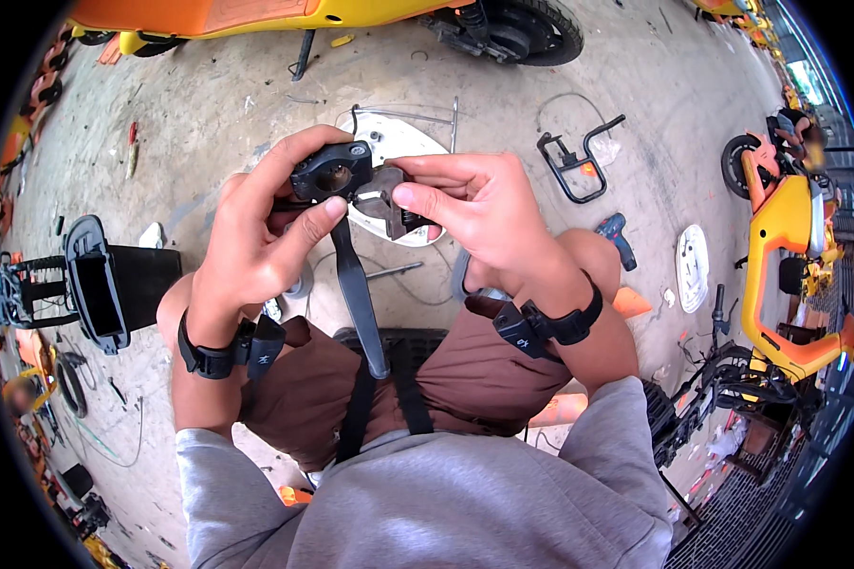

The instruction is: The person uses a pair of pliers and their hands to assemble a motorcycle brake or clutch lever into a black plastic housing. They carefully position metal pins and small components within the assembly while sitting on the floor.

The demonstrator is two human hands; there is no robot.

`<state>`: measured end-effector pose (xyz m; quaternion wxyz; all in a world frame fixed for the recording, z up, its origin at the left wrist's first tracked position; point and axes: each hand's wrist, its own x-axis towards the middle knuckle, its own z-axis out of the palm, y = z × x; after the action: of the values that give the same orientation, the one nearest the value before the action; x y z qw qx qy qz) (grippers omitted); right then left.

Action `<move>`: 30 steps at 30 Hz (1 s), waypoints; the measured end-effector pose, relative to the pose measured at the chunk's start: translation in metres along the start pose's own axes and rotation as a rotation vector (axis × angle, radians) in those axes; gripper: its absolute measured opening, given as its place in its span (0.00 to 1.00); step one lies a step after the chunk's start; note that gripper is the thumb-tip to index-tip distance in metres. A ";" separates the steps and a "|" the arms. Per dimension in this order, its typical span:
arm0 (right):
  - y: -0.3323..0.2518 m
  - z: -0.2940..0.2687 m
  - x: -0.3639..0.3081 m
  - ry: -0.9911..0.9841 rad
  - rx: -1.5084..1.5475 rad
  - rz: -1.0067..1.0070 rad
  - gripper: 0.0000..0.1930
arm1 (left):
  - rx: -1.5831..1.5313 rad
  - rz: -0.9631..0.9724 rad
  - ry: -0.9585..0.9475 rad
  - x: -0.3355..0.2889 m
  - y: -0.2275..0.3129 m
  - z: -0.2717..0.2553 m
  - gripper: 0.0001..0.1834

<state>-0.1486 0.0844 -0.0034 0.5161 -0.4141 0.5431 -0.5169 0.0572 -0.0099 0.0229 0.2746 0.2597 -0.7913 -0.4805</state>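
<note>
In front of me, my left hand [256, 228] is closed around a black brake lever assembly. Its clamp [353, 163] has a round hole, and the long black lever [356, 294] hangs down toward my lap. My right hand [493, 213] pinches a dark, blocky part [378, 197] between thumb and fingers, right against the clamp. Whether the two pieces are joined I cannot tell. Something black and ridged shows beneath my right fingers. A white plate-like panel [399, 140] lies on the floor behind my hands.
A yellow-orange scooter [228, 17] stands across the far side, and another scooter body [778, 266] is at the right. A black tube frame [579, 175], a cordless drill [619, 239] and a white oval panel [693, 268] lie on the floor. A black bin-like part [138, 280] is left.
</note>
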 end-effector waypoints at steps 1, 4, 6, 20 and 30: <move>0.000 0.002 -0.001 0.016 0.009 -0.015 0.16 | -0.042 -0.008 0.017 0.000 -0.001 0.001 0.23; 0.003 0.006 -0.004 0.057 0.011 -0.061 0.16 | -0.039 -0.032 0.005 0.000 -0.002 -0.002 0.24; 0.004 0.007 -0.005 0.067 -0.035 -0.096 0.16 | -0.100 -0.070 0.007 0.000 -0.003 -0.003 0.23; 0.008 -0.003 -0.002 0.088 -0.754 -0.990 0.22 | -0.576 -0.252 -0.088 0.003 -0.011 -0.010 0.24; -0.017 -0.004 -0.016 -0.006 -1.112 -1.167 0.13 | -0.884 -0.555 -0.205 0.007 -0.020 -0.012 0.22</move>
<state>-0.1517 0.0986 0.0155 -0.1173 -0.8288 0.4154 -0.3560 0.0632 -0.0297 0.0111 0.1417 0.2706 -0.4376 -0.8457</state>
